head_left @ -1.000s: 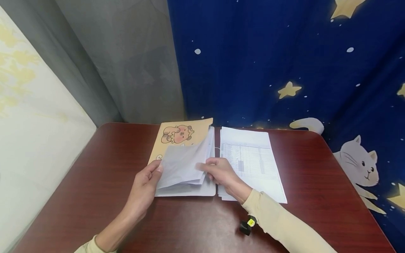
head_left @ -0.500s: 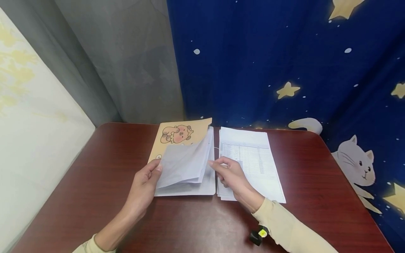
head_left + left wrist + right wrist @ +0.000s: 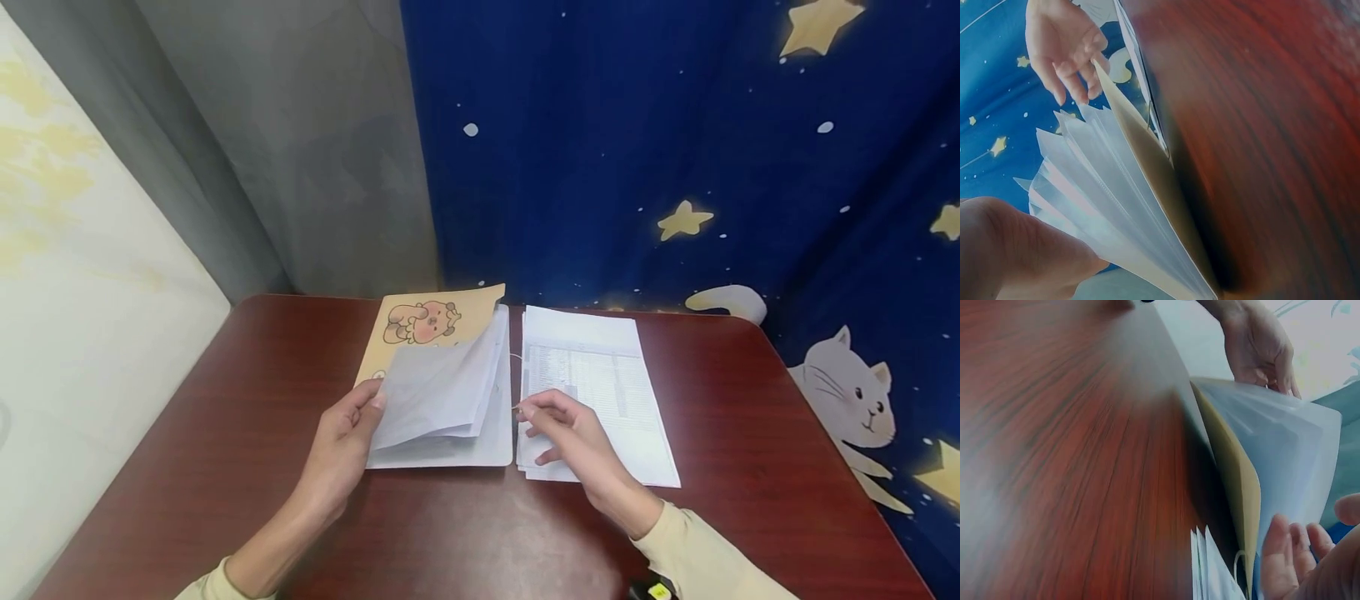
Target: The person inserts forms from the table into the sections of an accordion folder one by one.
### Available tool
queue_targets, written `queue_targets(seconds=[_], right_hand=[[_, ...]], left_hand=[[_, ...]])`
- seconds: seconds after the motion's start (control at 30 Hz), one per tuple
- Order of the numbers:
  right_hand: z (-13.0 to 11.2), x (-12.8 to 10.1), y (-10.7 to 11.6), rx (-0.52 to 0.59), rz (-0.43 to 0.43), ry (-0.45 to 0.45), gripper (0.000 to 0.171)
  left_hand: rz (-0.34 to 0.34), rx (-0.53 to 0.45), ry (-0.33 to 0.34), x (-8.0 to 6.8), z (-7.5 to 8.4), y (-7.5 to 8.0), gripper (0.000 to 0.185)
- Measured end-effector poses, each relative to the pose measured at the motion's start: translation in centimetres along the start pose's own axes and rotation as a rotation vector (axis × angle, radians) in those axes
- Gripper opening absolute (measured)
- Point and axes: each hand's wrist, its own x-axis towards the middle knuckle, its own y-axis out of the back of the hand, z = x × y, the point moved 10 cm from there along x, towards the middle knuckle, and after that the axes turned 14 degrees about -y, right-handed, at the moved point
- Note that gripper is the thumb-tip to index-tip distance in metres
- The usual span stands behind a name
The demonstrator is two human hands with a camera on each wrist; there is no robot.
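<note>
A display folder with a tan cartoon cover (image 3: 420, 321) lies open on the red-brown table (image 3: 225, 433). My left hand (image 3: 345, 433) grips its fanned clear sleeves (image 3: 438, 392) by their left edge and holds them lifted; the left wrist view shows the thumb (image 3: 1016, 250) on the sleeves (image 3: 1097, 187). My right hand (image 3: 562, 429) hovers over a stack of printed sheets (image 3: 607, 392) to the folder's right. Its fingers (image 3: 1063, 44) are loosely bent, with their tips by the folder's right edge. In the right wrist view the tan cover (image 3: 1235, 475) stands beside the right fingers (image 3: 1291, 556).
A blue curtain with stars and cats (image 3: 675, 167) hangs behind the table, with a grey curtain (image 3: 300, 150) to its left. A white surface (image 3: 75, 292) borders the left side. A small black device with a yellow label (image 3: 651, 590) sits at the bottom edge.
My right hand has left the folder's sleeves and drawn back to the right, over the printed stack. The left hand keeps the sleeves lifted.
</note>
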Motion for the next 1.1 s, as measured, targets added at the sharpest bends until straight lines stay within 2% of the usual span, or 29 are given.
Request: queue_targets(seconds=[0.2,0.37,0.47,0.77,0.83,0.97,1.1], right_hand=[[0.2,-1.1,2.7,-0.144,0.067,0.043,0.035],[-0.4,-2.2,5.5,-0.464,0.221,0.136,0.018],[-0.6,-2.6,7.3,-0.641,0.313,0.142,0.011],[-0.7,-3.9,12.0,-0.982,0.555,0.122,0.032],[-0.4,-4.0,12.6,-1.010,0.557,0.099,0.036],[-0.1,-4.0,13.7,-1.032,0.506,0.059,0.042],[0.1,-3.9,14.4,-1.052,0.488,0.049,0.044]], left_hand=[[0.009,0.013,0.009,0.0,-0.2,0.1,0.033],[0.006,0.022,0.019,0.0,-0.3,0.1,0.033],[0.009,0.020,0.023,0.0,-0.3,0.1,0.033],[0.006,0.017,0.017,0.2,-0.1,0.0,0.033],[0.007,0.012,0.014,0.2,-0.1,0.0,0.033],[0.002,0.002,0.015,0.3,-0.1,-0.1,0.033],[0.006,0.001,0.015,0.2,-0.1,0.0,0.032]])
